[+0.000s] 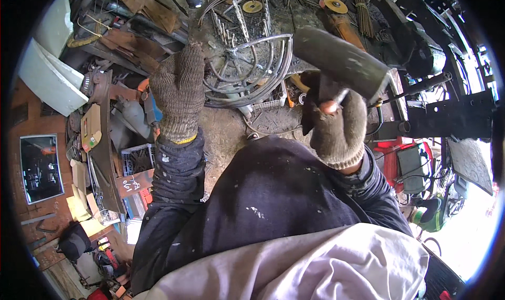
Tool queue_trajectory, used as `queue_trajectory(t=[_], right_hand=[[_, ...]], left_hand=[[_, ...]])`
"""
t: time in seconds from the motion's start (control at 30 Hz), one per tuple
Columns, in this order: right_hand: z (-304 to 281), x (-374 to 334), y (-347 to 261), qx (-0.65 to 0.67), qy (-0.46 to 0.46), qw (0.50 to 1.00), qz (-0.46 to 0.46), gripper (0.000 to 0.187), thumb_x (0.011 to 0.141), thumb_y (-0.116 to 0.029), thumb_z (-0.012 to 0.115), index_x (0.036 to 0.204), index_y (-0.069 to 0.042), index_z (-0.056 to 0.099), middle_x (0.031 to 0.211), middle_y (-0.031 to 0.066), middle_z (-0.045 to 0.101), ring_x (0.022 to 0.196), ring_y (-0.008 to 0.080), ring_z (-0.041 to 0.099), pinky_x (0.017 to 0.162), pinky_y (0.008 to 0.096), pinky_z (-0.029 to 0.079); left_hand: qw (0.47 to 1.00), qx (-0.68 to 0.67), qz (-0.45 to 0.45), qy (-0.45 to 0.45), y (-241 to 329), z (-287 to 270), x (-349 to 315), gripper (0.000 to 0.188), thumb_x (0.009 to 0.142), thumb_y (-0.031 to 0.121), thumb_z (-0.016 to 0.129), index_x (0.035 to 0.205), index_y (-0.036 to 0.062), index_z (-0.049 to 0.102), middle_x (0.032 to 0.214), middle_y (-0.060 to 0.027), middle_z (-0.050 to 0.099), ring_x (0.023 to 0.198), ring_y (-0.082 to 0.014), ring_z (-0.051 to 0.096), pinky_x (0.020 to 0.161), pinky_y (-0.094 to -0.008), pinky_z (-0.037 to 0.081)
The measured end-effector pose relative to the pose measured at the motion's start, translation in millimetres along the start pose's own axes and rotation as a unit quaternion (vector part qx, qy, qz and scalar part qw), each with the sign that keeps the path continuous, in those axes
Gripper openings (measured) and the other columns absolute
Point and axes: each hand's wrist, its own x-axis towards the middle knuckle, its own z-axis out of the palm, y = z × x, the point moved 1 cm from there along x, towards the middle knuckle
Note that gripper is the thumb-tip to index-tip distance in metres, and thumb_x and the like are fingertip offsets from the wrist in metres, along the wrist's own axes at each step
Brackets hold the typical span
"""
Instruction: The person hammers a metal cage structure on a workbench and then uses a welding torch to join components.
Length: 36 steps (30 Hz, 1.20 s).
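A knitted grey-brown work glove covers my left hand, with its fingers folded together. It is beside the left edge of a round frame of bent steel rods; whether it grips the frame is hidden. My right hand, gloved the same way, is closed below a dark, blocky head. This looks like a hammer, raised close to the view with its head across the top. A bare thumb tip pokes out of the right glove. Part of the handle is covered by the fingers.
An angle grinder with a yellow disc lies far right, near a bundle of thin rods. To the left are wood scraps, white curved panels and a plastic crate. Dark steel beams stand at right, above a red case.
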Motion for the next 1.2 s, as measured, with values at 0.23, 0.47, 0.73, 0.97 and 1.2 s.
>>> queue_trajectory(t=[0.23,0.47,0.73,0.97,1.2], right_hand=[[-13,-14,-10,0.089,0.130,0.987,0.019,0.032,0.093,-0.020,0.062,0.116,0.002,0.057,0.091,0.0179,0.063,0.083,0.0334,0.062,0.073,0.0382,0.050],[9,11,-16,-0.193,-0.080,0.978,0.023,0.026,0.092,-0.020,0.061,0.110,-0.001,0.058,0.078,0.0193,0.061,0.073,0.0389,0.060,0.068,0.0420,0.049],[-6,-8,-15,-0.007,0.038,0.999,0.034,0.037,0.094,-0.025,0.062,0.115,0.005,0.057,0.090,0.0138,0.064,0.074,0.0221,0.063,0.064,0.0310,0.048],[8,16,-17,-0.197,-0.113,0.967,0.116,0.036,0.093,-0.027,0.059,0.118,0.000,0.055,0.088,0.0254,0.065,0.085,0.0464,0.063,0.074,0.0458,0.051],[3,14,-7,-0.025,-0.024,0.999,0.011,0.045,0.098,-0.033,0.055,0.120,0.006,0.052,0.086,0.0120,0.064,0.068,0.0221,0.059,0.061,0.0311,0.046]], left_hand=[[1.000,-0.006,0.000,0.007,-1,-2,-2,0.031,0.091,0.030,0.068,0.096,-0.0007,0.073,0.078,-0.0123,0.072,0.072,-0.0199,0.068,0.063,-0.0337,0.049],[0.999,0.045,0.025,-0.001,9,-2,-2,0.033,0.092,0.033,0.065,0.089,0.0002,0.072,0.071,-0.0117,0.068,0.064,-0.0248,0.065,0.063,-0.0352,0.050],[0.979,0.151,0.136,0.028,-2,-6,2,0.035,0.093,0.030,0.064,0.094,-0.0039,0.070,0.076,-0.0128,0.069,0.066,-0.0197,0.063,0.062,-0.0344,0.048],[0.992,0.106,0.062,-0.006,19,-7,-5,0.028,0.092,0.025,0.065,0.091,-0.0031,0.070,0.079,-0.0149,0.069,0.065,-0.0248,0.065,0.063,-0.0347,0.049],[0.995,0.089,0.031,0.026,7,-2,10,0.039,0.093,0.035,0.063,0.078,-0.0009,0.069,0.065,-0.0115,0.065,0.056,-0.0232,0.060,0.057,-0.0364,0.045]])
